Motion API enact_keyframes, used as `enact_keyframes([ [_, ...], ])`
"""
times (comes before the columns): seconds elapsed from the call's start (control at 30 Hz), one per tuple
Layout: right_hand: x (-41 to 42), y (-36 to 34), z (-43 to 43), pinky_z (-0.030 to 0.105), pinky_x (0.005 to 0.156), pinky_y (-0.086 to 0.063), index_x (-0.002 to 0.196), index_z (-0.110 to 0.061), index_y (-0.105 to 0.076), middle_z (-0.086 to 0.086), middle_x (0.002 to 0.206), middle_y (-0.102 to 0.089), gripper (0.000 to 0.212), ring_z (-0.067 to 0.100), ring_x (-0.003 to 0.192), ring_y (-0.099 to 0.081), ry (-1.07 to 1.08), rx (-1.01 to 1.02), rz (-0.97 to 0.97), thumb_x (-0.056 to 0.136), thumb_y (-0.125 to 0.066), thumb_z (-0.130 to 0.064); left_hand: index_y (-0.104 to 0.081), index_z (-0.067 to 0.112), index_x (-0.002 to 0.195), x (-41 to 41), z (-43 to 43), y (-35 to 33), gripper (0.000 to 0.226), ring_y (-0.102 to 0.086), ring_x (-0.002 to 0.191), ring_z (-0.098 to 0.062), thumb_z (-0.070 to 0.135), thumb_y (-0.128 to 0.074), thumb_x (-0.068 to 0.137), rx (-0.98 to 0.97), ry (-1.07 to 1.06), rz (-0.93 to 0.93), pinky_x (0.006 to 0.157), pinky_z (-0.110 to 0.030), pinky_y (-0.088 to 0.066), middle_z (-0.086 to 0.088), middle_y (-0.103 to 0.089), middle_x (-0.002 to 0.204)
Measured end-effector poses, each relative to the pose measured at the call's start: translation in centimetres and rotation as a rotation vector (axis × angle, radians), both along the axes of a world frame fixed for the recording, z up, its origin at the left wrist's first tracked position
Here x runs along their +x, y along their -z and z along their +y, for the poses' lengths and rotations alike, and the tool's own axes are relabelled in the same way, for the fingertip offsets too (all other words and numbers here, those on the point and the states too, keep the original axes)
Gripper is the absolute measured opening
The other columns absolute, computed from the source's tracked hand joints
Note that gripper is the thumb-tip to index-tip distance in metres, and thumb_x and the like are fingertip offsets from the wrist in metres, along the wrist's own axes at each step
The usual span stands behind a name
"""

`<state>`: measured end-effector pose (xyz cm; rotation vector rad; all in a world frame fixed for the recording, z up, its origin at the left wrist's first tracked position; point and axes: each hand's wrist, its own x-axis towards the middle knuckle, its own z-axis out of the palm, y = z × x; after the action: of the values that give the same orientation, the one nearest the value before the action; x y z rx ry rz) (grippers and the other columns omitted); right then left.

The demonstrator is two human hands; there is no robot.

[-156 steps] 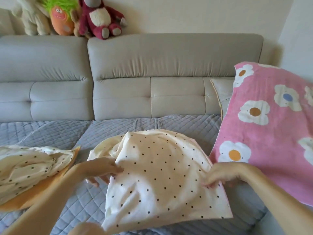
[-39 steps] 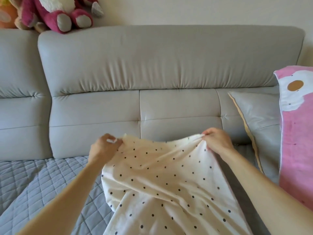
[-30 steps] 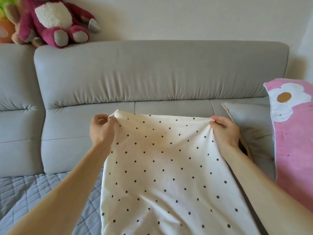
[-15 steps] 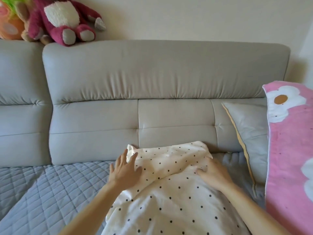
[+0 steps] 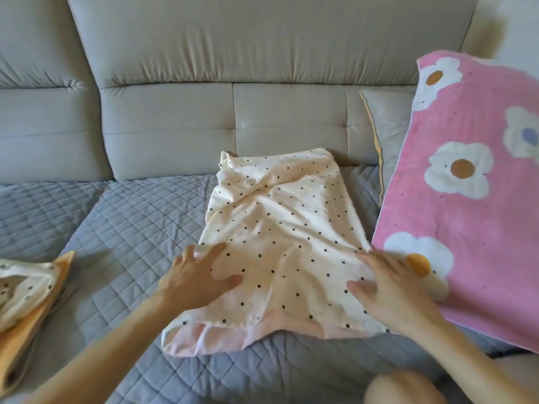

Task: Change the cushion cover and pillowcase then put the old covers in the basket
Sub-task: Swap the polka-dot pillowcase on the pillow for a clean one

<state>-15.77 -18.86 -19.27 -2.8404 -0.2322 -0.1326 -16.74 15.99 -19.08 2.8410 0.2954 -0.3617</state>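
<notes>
A cream cover with black dots (image 5: 280, 228) lies flat and wrinkled on the grey quilted bed (image 5: 122, 228), its far end against the headboard. A pink inner edge shows at its near end. My left hand (image 5: 198, 278) rests flat on its left side, fingers spread. My right hand (image 5: 390, 290) rests flat on its right side, fingers spread too. Neither hand grips the cloth. A pink pillow with white flowers (image 5: 472, 199) leans at the right, touching the cover's edge. A second dotted cover on orange cloth (image 5: 26, 290) lies at the left edge.
A padded grey headboard (image 5: 233, 83) runs across the back. A grey cushion with yellow piping (image 5: 388, 135) stands behind the pink pillow. My knee (image 5: 405, 389) shows at the bottom right. No basket is in view.
I held the dotted cover up by its top corners, then laid it down on the bed. My hands have slid from its far end toward me along its sides.
</notes>
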Motion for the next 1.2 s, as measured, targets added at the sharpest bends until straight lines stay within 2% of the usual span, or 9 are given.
enact_keyframes([
  [0.13, -0.3, -0.6, -0.2, 0.039, 0.089, -0.047, 0.144, -0.041, -0.023, 0.000, 0.141, -0.045, 0.071, 0.024, 0.135, -0.038, 0.089, -0.111, 0.171, 0.084, -0.059, -0.054, -0.027, 0.050, 0.146, -1.1, 0.4, 0.3, 0.079, -0.054, 0.097, -0.020, 0.056, -0.069, 0.080, -0.120, -0.014, 0.011, 0.084, -0.030, -0.046, -0.006, -0.051, 0.125],
  [0.33, 5.4, -1.3, 1.0, 0.033, 0.067, -0.048, 0.124, -0.018, -0.051, 0.006, 0.104, -0.064, 0.037, 0.025, 0.086, -0.062, 0.129, -0.046, 0.227, 0.087, -0.056, -0.021, -0.038, 0.023, 0.150, 1.3, -0.1, -1.3, 0.070, -0.056, 0.117, -0.029, 0.011, -0.066, 0.087, -0.436, -0.173, -0.188, 0.091, -0.032, -0.046, -0.008, -0.055, 0.136],
  [0.5, 11.3, -7.0, 1.7, 0.031, 0.086, -0.044, 0.118, -0.021, -0.064, 0.002, 0.119, -0.069, 0.028, 0.028, 0.113, -0.061, 0.269, 0.448, -0.041, 0.092, -0.060, -0.030, -0.032, 0.020, 0.153, 6.4, 0.4, -7.0, 0.074, -0.054, 0.122, -0.030, 0.008, -0.065, 0.088, -0.653, -0.280, -0.479, 0.094, -0.036, -0.044, -0.009, -0.054, 0.138],
  [0.6, 13.7, -9.0, 1.7, 0.032, 0.089, -0.045, 0.117, -0.023, -0.062, 0.002, 0.118, -0.067, 0.026, 0.028, 0.112, -0.061, 0.269, 0.569, -0.074, 0.092, -0.060, -0.032, -0.030, 0.019, 0.154, 9.1, 2.3, -8.1, 0.082, -0.049, 0.126, -0.034, 0.004, -0.070, 0.085, -0.674, -0.342, -0.401, 0.089, -0.035, -0.043, -0.014, -0.043, 0.147],
  [0.73, 14.3, -6.7, 0.8, 0.032, 0.076, -0.051, 0.131, -0.022, -0.047, 0.010, 0.124, -0.063, 0.041, 0.032, 0.106, -0.063, 0.322, 0.400, 0.094, 0.094, -0.055, -0.035, -0.037, 0.018, 0.148, 9.7, 4.0, -5.3, 0.070, -0.058, 0.105, -0.033, 0.010, -0.069, 0.086, -0.618, -0.417, -0.243, 0.087, -0.047, -0.055, -0.016, -0.051, 0.137],
  [0.9, 12.0, -3.2, 1.3, 0.036, 0.098, -0.043, 0.143, -0.006, -0.037, 0.016, 0.138, -0.056, 0.096, 0.033, 0.128, -0.052, 0.273, 0.193, 0.329, 0.082, -0.044, -0.080, -0.037, 0.013, 0.143, 7.0, 3.7, -1.2, 0.090, -0.060, 0.107, -0.035, 0.064, -0.067, 0.076, -0.503, -0.536, -0.115, 0.077, -0.040, -0.054, -0.016, -0.056, 0.126],
  [0.97, 11.0, -2.4, 1.7, 0.036, 0.093, -0.045, 0.144, -0.012, -0.032, 0.011, 0.131, -0.061, 0.097, 0.031, 0.121, -0.057, 0.195, 0.141, 0.351, 0.080, -0.043, -0.083, -0.038, 0.013, 0.144, 6.2, 3.4, -0.8, 0.076, -0.056, 0.116, -0.035, 0.052, -0.067, 0.084, -0.503, -0.577, -0.184, 0.089, -0.041, -0.048, -0.016, -0.056, 0.129],
  [1.1, 9.8, -1.8, 2.4, 0.029, 0.088, -0.041, 0.136, -0.030, -0.037, -0.006, 0.127, -0.056, 0.057, 0.020, 0.113, -0.056, 0.054, 0.489, 0.265, 0.089, -0.066, -0.043, -0.045, 0.016, 0.138, 5.1, 3.3, -1.4, 0.054, -0.056, 0.100, -0.026, 0.027, -0.066, 0.090, -0.769, -0.594, -0.381, 0.081, -0.039, -0.047, -0.008, -0.056, 0.118],
  [1.2, 10.4, -2.5, 2.7, 0.027, 0.089, -0.038, 0.132, -0.021, -0.052, 0.002, 0.130, -0.060, 0.036, 0.024, 0.116, -0.056, 0.222, 0.769, -0.010, 0.096, -0.058, -0.018, -0.053, 0.019, 0.130, 5.0, 3.2, -3.4, 0.038, -0.054, 0.087, -0.021, 0.025, -0.059, 0.093, -0.813, -0.583, -0.538, 0.070, -0.034, -0.043, -0.010, -0.057, 0.118],
])
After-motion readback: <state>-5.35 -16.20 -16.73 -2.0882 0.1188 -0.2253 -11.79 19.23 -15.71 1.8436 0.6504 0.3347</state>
